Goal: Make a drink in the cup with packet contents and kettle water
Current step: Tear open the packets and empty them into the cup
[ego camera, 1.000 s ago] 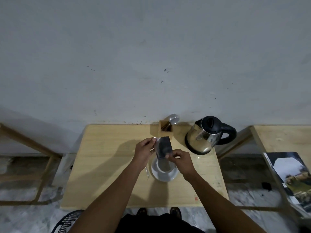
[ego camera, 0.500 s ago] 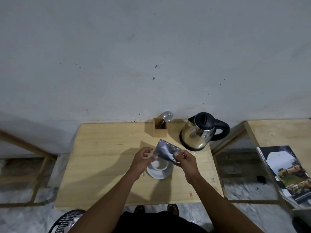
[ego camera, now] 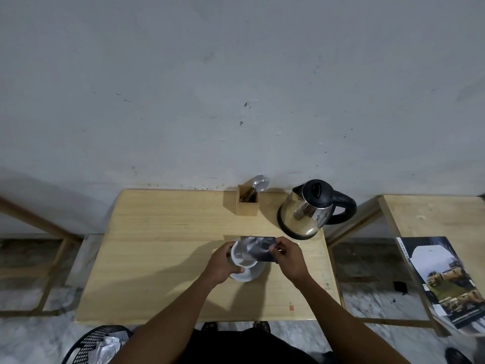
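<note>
A white cup [ego camera: 240, 254] stands on a white saucer [ego camera: 252, 275] near the middle of the wooden table [ego camera: 162, 248]. My left hand [ego camera: 221, 265] is wrapped around the cup's left side. My right hand [ego camera: 287, 256] pinches a dark, shiny packet [ego camera: 258, 247] by its right end and holds it tilted over the cup's mouth. Whether anything is falling from the packet is too blurred to tell. A steel kettle [ego camera: 305, 210] with a black lid and handle stands at the table's back right.
A small wooden box [ego camera: 246, 204] with spoons stands at the back by the wall. A second table [ego camera: 430, 219] to the right carries a magazine [ego camera: 443, 279]. A black mesh bin [ego camera: 97, 344] with crumpled wrappers sits on the floor at lower left.
My left hand let go of the packet and took hold of the cup. My right hand turned the packet flat and lowered it over the cup.
</note>
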